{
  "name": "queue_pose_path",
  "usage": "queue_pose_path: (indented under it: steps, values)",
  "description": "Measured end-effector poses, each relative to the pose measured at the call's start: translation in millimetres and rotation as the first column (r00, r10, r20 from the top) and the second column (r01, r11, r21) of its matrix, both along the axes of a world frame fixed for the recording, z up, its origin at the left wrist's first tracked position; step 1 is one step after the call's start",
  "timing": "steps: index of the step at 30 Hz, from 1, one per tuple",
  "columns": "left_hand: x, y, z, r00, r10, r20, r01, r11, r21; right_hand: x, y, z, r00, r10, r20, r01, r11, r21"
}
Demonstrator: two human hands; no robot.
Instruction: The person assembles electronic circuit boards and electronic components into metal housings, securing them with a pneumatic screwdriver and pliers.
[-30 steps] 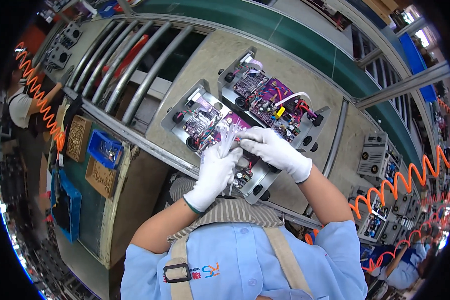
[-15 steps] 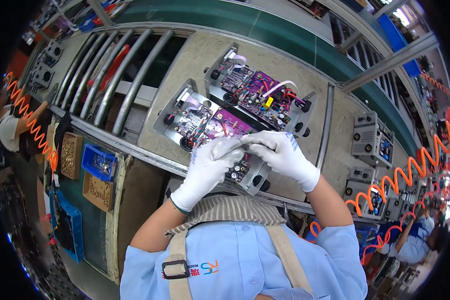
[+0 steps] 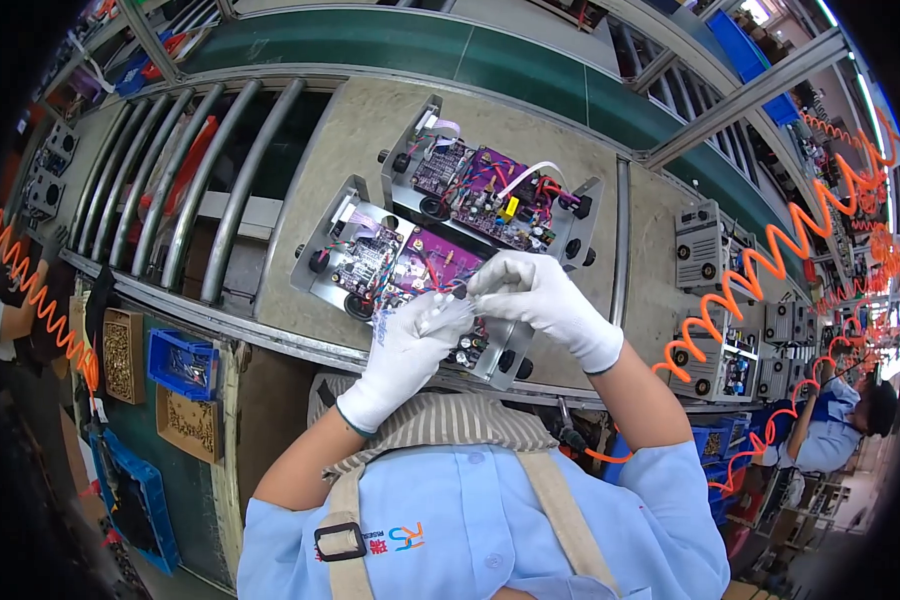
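Both my hands wear white gloves and meet over the nearer open metal chassis (image 3: 320, 280). My left hand (image 3: 400, 345) is closed around a small bunch of thin, whitish translucent strips (image 3: 456, 317), whose exact kind I cannot make out. Just right of the bunch, my right hand (image 3: 550, 305) pinches thumb and fingers together; whatever lies between the fingertips is too small to name. Under the hands, the chassis carries a purple circuit board (image 3: 433, 258) with wires and round black parts, partly hidden by the gloves. A similar chassis (image 3: 585, 225) with wired boards lies just behind it.
Metal rollers (image 3: 240, 190) continue the bench to the left. Below them stand a blue bin (image 3: 183, 362) and boxes of small brass-coloured parts (image 3: 190, 420). Grey finished-looking units (image 3: 705, 250) stand at right, near coiled orange hoses (image 3: 770, 255). Another person (image 3: 830, 425) is at far right.
My hands, pressed together before, have parted slightly, and the strips in my left hand now show more plainly. The whole view has shifted a little.
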State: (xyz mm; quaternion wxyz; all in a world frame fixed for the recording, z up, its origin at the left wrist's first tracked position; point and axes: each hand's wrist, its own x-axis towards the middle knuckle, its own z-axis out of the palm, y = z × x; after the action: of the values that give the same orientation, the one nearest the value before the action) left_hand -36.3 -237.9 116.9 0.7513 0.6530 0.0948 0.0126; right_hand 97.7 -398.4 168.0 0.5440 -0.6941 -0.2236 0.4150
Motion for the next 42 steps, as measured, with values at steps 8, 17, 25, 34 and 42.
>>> queue_pose_path:
  steps: [8, 17, 25, 34, 42]
  values:
    - [12, -11, -1, 0.92, 0.026, 0.391, -0.275, 0.754, 0.597, -8, -11, 4, 0.675, 0.059, 0.735, -0.164, 0.984, 0.071]
    - [21, 4, 3, 0.998, -0.043, -0.043, 0.053, 0.262, 0.964, -24, -24, 11, 0.962, -0.254, -0.102, 0.274, 0.903, 0.331]
    - [1, 35, 0, 0.986, -0.139, 0.09, -0.001, 0.542, 0.841, -47, -29, 34, 0.932, -0.315, -0.178, 0.356, 0.885, 0.299]
    - [-34, 77, 30, 0.897, -0.441, -0.037, 0.36, 0.676, 0.643, -66, 49, 51, 0.758, 0.06, 0.65, -0.17, 0.979, 0.108]
    - [-67, 166, 11, 0.991, 0.126, 0.035, -0.129, 0.903, 0.409, -76, 63, 42, 0.933, -0.333, 0.132, 0.332, 0.943, 0.031]
